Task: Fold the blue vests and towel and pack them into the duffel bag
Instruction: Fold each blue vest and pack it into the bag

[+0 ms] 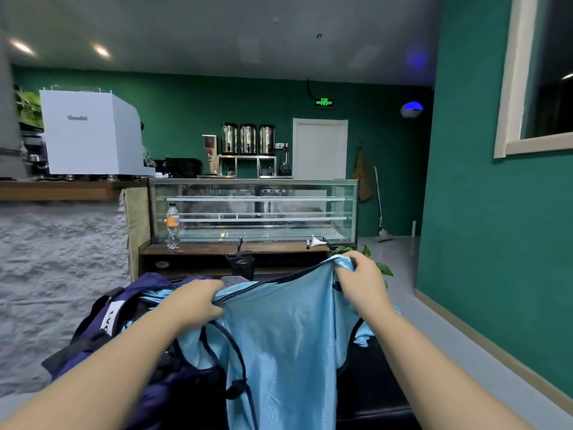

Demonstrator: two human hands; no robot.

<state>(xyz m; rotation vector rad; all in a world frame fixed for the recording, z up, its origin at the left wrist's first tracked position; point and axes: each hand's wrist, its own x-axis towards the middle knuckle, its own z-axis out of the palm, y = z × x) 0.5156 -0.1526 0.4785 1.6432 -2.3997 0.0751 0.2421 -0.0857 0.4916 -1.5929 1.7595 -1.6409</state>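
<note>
Left hand [198, 301] & right hand [361, 279] each pinch the top edge of a blue vest [279, 336], held up w/ the duffel bag [102, 330] just left.

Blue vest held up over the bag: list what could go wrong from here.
1. The blue vest hangs unfolded from the left hand and right hand; folding it in the air may leave it crooked.
2. Its dark-trimmed loops dangle by the open duffel bag and could snag there.

2 bare forearms, left hand [198, 302], right hand [361, 279], no sleeves visible
</note>
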